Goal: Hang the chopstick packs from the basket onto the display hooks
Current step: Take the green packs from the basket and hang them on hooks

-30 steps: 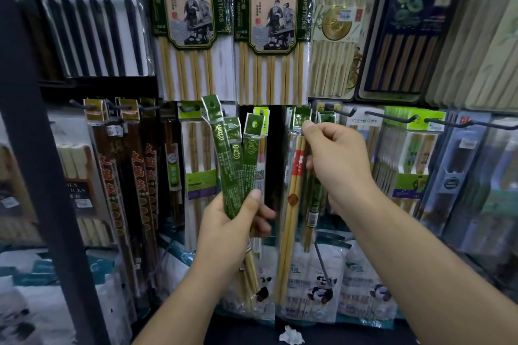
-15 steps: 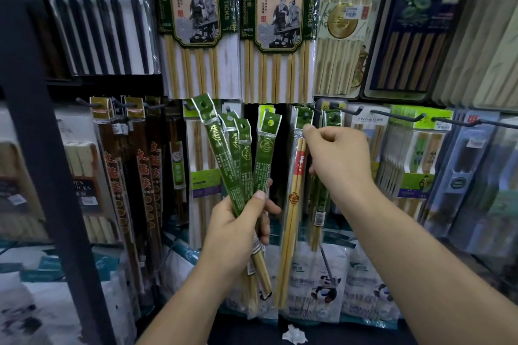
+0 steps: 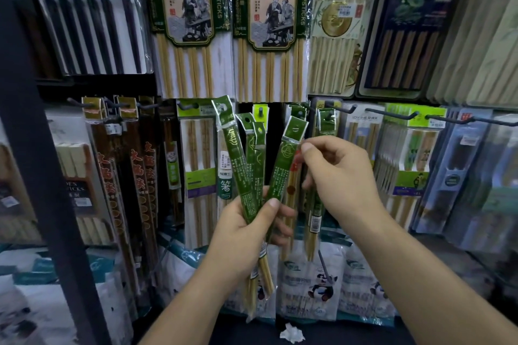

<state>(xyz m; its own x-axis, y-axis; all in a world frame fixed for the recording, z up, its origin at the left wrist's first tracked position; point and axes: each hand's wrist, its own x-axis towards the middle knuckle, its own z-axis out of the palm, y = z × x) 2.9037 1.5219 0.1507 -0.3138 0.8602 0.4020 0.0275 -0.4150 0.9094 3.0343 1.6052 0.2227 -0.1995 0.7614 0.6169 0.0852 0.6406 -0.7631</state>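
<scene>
Display rack [image 3: 36, 148] fills the view, pegs w/ hung packs across its mid row. In front of rack centre, L hand [image 3: 246, 230] grips a fan of green chopstick packs [image 3: 242, 173] by their lower halves, thumb pressed across them. R hand [image 3: 339, 176], fingers curled, sits at the rightmost pack [image 3: 283, 171], by its top; can't tell if it's pinching. Step, prob.: taking one pack off the fan. Next needs a pinch on the header, then its hole lined up w/ the peg [image 3: 261, 112] above.

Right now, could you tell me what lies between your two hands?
In the head view, the rightmost green pack gripped by the left hand leans across the gap toward the right hand; a red-labelled pack hangs behind.
</scene>
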